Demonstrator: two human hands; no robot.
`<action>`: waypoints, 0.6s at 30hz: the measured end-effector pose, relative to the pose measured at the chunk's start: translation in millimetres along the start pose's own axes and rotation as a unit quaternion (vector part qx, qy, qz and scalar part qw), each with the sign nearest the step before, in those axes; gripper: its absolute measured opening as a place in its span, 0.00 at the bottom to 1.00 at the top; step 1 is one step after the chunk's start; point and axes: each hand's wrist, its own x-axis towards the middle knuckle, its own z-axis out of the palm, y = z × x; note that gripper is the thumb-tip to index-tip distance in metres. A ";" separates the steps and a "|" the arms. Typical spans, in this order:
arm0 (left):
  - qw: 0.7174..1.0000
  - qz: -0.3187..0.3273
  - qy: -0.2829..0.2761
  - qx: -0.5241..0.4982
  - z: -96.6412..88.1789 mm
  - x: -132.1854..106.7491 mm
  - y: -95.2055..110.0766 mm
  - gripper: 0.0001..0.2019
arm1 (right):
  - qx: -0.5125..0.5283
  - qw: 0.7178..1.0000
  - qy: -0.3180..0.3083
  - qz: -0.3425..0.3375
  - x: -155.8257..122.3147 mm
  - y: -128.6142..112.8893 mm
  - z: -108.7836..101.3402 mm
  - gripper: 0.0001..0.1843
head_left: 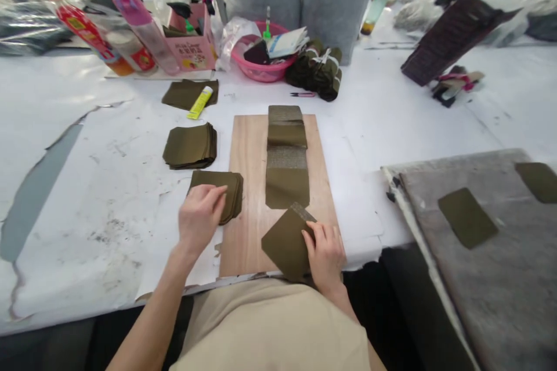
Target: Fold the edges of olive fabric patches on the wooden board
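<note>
My right hand [325, 252] grips the right edge of an olive fabric piece [285, 240], tilted over the near end of a wooden board [246, 255]. A grey, coarse strip shows along that piece's upper corner. My left hand [202, 214] is pinched at the top of a near stack of olive pieces [232, 194]; what its fingertips hold, if anything, is hidden. On the board, a column of overlapping olive pieces [287, 185] shows grey strips between them. Another stack of olive pieces [189, 146] sits farther back on the left.
A yellow tube [200, 102] lies on flat olive fabric. Behind are a pink basin [263, 71], a pink box [194, 49], bottles and tied olive bundles [319, 72]. Small thread snips [302, 94] lie nearby. On the right, a grey padded board [491, 278] carries olive pieces.
</note>
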 end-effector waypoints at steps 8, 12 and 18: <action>0.939 0.235 -0.209 -0.139 43.7 5.0 94.1 0.11 | -0.025 0.999 -0.033 0.020 8.6 -4.7 -4.1 0.08; 0.933 0.254 -0.231 -0.108 51.6 13.9 102.0 0.11 | -0.022 0.999 -0.028 0.019 9.0 -4.1 -4.4 0.08; 0.929 0.253 -0.252 -0.100 50.0 21.9 102.4 0.11 | 0.005 1.000 0.002 -0.004 7.5 -3.3 -4.8 0.06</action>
